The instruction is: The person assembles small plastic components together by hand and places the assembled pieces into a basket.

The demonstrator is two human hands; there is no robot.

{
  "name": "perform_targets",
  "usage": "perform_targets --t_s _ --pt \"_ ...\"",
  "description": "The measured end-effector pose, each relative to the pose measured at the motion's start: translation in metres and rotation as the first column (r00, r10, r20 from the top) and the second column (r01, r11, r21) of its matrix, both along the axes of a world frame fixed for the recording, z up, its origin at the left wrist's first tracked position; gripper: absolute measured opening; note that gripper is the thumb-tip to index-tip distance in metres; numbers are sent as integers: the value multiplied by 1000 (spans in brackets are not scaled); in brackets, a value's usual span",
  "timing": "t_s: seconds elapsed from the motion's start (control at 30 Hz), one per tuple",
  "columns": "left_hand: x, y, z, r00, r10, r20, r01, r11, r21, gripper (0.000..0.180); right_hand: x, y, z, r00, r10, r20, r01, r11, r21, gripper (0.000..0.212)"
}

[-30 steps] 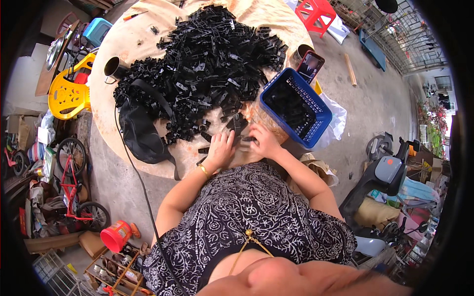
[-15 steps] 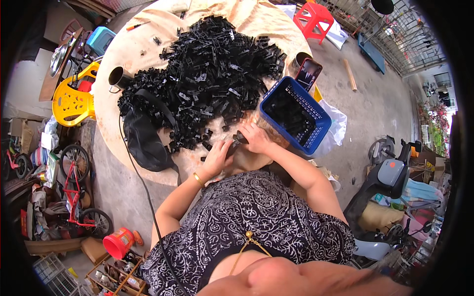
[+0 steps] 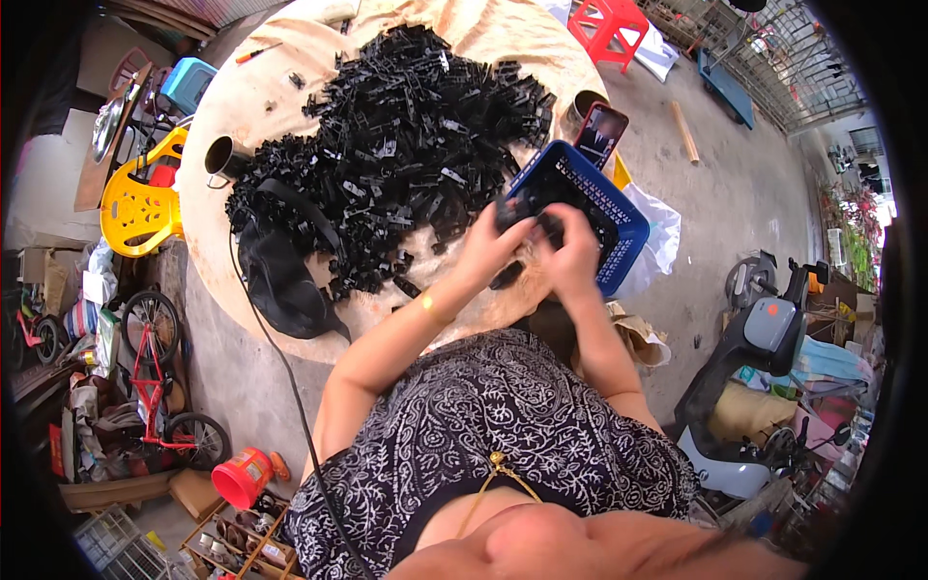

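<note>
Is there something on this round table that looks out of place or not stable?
The blue basket hangs partly over the table edge, so it could tip. A phone leans upright behind it, close to the edge. Both hands, left hand and right hand, hold black plastic parts near the basket.

A black bag (image 3: 280, 280) lies on the round table (image 3: 217, 208) beside a metal cup (image 3: 224, 159). A phone (image 3: 601, 133) leans behind the basket. On the floor stand a yellow chair (image 3: 135, 198), a red stool (image 3: 607, 24), a red bicycle (image 3: 150, 382) and a grey scooter (image 3: 764, 333).
</note>
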State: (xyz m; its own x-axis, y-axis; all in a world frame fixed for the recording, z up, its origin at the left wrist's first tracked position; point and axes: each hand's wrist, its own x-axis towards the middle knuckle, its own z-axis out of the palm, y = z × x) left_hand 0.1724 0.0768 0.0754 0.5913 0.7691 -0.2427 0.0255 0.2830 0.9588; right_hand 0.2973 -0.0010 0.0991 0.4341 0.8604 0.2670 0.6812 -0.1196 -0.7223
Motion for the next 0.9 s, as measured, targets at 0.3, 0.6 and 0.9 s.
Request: perform_targets --t_s 0.3,0.6,0.9 --pt "-76 6 -3 914 13 -406 280 705 651 65 10 -29 -2 971 240 8 -240 971 -13 30" --pt "-199 -74 -60 486 150 -861 704 516 488 90 -32 -33 -105 804 557 208 -430 787 -443 36" --pt "-206 -82 -83 598 198 -776 645 457 613 68 22 -6 12 936 -47 349 19 996 82 29"
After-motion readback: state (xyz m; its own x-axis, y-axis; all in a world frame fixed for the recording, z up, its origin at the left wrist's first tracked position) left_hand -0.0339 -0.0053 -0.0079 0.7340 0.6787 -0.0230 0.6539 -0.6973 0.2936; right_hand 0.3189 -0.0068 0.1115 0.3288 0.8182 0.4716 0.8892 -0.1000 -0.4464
